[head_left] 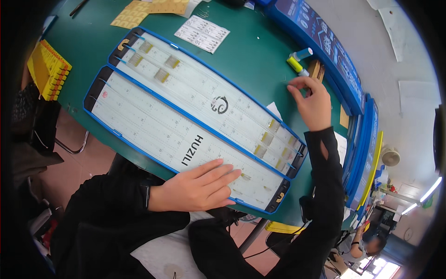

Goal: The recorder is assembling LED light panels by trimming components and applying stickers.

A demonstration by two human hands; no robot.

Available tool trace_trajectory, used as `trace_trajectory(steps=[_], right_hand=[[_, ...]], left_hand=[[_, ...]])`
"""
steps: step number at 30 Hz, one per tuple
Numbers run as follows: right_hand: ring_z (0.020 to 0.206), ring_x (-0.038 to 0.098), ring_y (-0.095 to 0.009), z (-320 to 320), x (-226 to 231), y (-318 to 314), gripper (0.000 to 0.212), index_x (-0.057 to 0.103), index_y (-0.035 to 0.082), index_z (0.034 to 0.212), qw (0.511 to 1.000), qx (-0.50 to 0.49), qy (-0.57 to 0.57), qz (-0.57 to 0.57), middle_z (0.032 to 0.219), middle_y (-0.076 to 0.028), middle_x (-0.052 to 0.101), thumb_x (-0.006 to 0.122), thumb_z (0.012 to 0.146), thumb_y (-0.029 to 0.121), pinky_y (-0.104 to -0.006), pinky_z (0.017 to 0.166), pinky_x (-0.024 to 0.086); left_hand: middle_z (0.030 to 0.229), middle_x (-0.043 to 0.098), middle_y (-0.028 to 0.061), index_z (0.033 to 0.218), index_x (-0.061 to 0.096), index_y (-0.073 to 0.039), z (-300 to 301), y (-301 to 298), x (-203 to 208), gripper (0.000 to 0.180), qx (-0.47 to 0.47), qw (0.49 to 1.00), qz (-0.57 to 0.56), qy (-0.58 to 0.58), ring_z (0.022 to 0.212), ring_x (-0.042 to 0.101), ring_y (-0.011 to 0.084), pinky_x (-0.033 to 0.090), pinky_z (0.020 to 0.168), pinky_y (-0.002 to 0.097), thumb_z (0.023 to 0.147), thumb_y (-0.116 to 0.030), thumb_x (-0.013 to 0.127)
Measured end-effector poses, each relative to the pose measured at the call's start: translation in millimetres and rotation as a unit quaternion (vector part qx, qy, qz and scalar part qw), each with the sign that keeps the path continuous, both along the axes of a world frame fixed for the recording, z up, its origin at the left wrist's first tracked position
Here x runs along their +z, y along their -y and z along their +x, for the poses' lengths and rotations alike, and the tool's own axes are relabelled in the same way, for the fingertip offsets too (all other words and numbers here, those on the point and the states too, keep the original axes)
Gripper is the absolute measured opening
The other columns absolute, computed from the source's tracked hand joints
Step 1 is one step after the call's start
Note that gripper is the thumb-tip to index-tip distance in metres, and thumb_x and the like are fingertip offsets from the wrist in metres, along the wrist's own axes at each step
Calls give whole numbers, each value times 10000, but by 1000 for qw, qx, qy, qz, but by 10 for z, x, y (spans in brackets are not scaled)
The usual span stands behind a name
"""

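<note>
A long hinged case with blue rims and white ruled panels lies open across the table. My left hand rests on its near panel, fingers stretched out, close to a few small thin yellowish pieces. My right hand is raised past the far rim at the right, thumb and forefinger pinched together. Whatever is in that pinch is too small to make out. Small bundles of fine yellowish pieces sit in the far panel's left end, with flat clear-and-yellow pieces at its right end.
A yellow-green tube and a white-and-blue tube lie beyond my right hand. A printed label sheet and yellow sticker sheets lie at the back. A yellow rack stands left; blue boxes line the right edge.
</note>
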State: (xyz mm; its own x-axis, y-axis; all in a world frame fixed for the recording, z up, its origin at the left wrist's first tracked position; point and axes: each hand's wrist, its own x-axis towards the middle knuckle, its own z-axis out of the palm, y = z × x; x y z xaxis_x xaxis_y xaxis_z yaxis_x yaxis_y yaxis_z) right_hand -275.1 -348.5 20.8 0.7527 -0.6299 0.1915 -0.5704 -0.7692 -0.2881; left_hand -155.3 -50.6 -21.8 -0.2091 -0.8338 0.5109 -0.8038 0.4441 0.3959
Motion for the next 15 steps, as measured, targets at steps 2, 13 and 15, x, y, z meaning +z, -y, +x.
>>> trace_trajectory(steps=[2, 13, 15], right_hand=[[799, 597, -246, 150, -65, 78, 86, 725, 126, 877, 1000, 7, -1, -4, 818, -47, 631, 735, 809, 177, -365, 686, 449], [817, 580, -293, -343, 458, -537, 50, 592, 27, 921, 998, 18, -8, 54, 858, -107, 597, 606, 893, 66, -380, 727, 443], [771, 550, -291, -394, 651, -943, 39, 555, -7, 908, 993, -34, 8, 115, 849, -142, 562, 586, 891, 10, -362, 715, 444]], left_hand=[[1240, 648, 145, 723, 513, -69, 29, -37, 10, 363, 0, 1000, 8, 0, 1132, 626, 258, 465, 1033, 389, 899, -342, 675], [1258, 644, 138, 733, 543, -65, 167, -175, 99, 334, 18, 997, 55, -44, 1182, 605, 270, 462, 1022, 397, 805, -304, 765], [1250, 647, 139, 744, 557, -77, 192, -239, 178, 331, 44, 995, 82, -27, 1183, 604, 279, 455, 1028, 430, 774, -311, 789]])
